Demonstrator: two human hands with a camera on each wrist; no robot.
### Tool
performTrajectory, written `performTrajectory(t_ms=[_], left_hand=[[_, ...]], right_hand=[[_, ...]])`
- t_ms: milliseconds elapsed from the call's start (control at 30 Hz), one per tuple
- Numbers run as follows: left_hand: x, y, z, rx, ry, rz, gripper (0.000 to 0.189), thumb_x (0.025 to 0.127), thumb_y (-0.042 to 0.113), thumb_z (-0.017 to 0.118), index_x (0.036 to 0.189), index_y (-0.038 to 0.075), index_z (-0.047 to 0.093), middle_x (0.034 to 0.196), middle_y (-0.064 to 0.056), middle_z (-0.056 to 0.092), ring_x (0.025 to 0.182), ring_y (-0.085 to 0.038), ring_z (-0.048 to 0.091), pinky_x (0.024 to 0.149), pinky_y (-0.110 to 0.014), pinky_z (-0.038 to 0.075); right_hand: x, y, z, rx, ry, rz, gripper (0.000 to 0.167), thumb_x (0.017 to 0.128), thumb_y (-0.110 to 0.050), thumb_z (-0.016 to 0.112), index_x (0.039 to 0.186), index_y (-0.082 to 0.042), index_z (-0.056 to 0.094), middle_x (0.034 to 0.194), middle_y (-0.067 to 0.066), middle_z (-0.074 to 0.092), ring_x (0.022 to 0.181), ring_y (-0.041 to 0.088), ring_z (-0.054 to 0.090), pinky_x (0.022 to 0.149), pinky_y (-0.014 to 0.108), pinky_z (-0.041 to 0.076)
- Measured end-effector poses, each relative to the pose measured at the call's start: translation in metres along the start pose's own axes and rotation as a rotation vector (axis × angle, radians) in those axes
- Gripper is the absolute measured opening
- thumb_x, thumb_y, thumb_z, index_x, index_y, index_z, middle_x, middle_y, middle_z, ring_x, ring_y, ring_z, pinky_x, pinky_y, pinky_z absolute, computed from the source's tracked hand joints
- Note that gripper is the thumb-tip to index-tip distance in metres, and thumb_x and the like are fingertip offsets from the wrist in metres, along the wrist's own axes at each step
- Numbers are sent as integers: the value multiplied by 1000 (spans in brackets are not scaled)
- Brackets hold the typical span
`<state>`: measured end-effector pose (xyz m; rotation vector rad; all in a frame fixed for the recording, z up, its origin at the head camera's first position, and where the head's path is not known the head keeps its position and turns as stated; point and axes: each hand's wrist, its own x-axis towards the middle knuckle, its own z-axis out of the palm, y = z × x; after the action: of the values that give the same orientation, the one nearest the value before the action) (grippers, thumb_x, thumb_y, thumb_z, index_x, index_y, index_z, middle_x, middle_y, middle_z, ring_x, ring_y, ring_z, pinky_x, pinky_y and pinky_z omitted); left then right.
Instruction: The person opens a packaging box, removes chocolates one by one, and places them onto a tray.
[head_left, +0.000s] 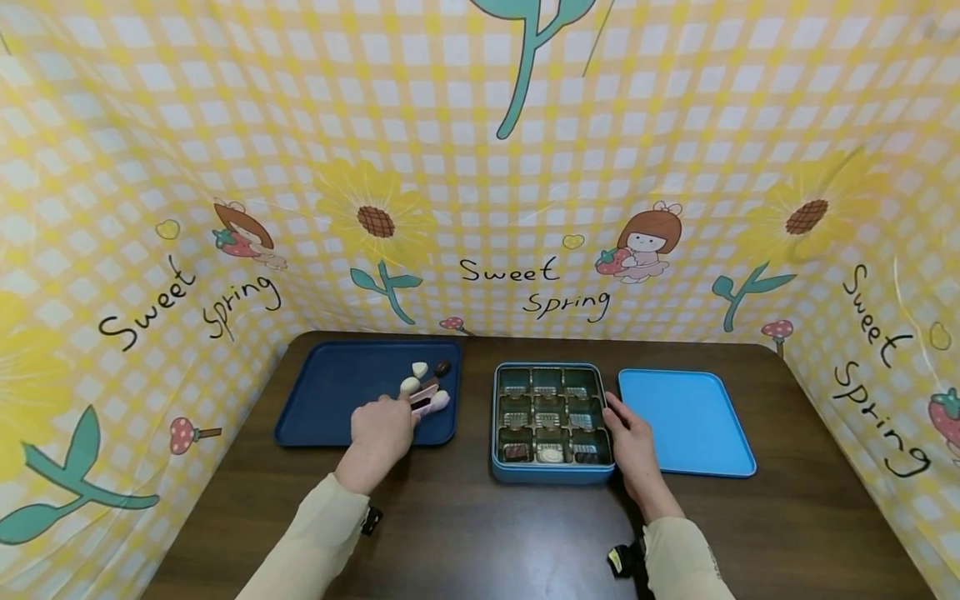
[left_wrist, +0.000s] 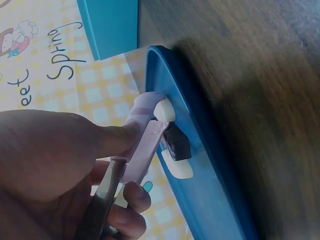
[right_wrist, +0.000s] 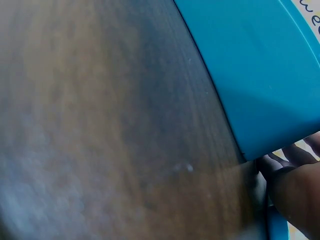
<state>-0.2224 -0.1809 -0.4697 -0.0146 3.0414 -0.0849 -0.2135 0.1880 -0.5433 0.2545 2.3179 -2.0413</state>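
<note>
My left hand (head_left: 382, 433) grips tongs (left_wrist: 145, 150) with lilac tips and metal handles, above the right side of a navy tray (head_left: 330, 400). In the left wrist view the tips are at a white piece (left_wrist: 165, 110); whether they pinch it I cannot tell. A dark piece (left_wrist: 177, 142) and another white piece (left_wrist: 177, 167) lie close by. My right hand (head_left: 633, 442) rests along the right side of a blue box (head_left: 551, 477), fingers fairly straight. The box has a divided insert; its front row holds a dark piece (head_left: 516, 452), a white piece (head_left: 551, 455) and another dark piece (head_left: 587, 457).
A light blue lid (head_left: 686, 421) lies flat right of the box, close to my right hand. The dark wooden table (head_left: 480, 533) ends at a yellow checked cloth (head_left: 480, 192) hanging at the back and sides.
</note>
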Motion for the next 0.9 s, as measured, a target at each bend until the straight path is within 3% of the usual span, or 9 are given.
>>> performTrajectory(t_ms=[200,433,567,667,900], left_hand=[[-3,-3,-3,-23,27,-1,46,100,39,63,131,5,60,90,-19,65,76,-39,66,61,-50,53],[-9,-4,-17,-46,173,61,39,98,37,66,120,6,67,80,-15,65,62,-35,63,52,-47,51],[-13,-1,-26,-70,228,105,39,98,38,66,123,8,69,83,-16,69,62,-35,64,51,-47,51],[-17,3,-32,-80,241,148,38,99,39,64,123,10,71,86,-16,71,64,-35,66,51,-47,51],[-26,15,-41,-134,186,306,35,99,39,66,123,15,70,84,-7,71,58,-24,59,47,-41,47]], right_hand=[[-4,-3,0,-8,-7,6,52,110,-27,44,158,-10,35,164,16,28,153,34,18,120,51,22],[-3,-4,1,4,4,9,52,110,-25,45,158,-9,35,163,16,29,152,33,21,119,51,25],[-2,-3,1,18,5,15,51,110,-25,45,158,-9,36,163,15,30,151,32,24,118,50,27],[-1,-2,1,21,1,16,51,110,-25,44,158,-9,35,163,15,30,150,32,25,118,50,28],[-1,-3,1,8,2,17,52,110,-26,45,158,-10,35,163,16,30,151,33,23,118,51,26]])
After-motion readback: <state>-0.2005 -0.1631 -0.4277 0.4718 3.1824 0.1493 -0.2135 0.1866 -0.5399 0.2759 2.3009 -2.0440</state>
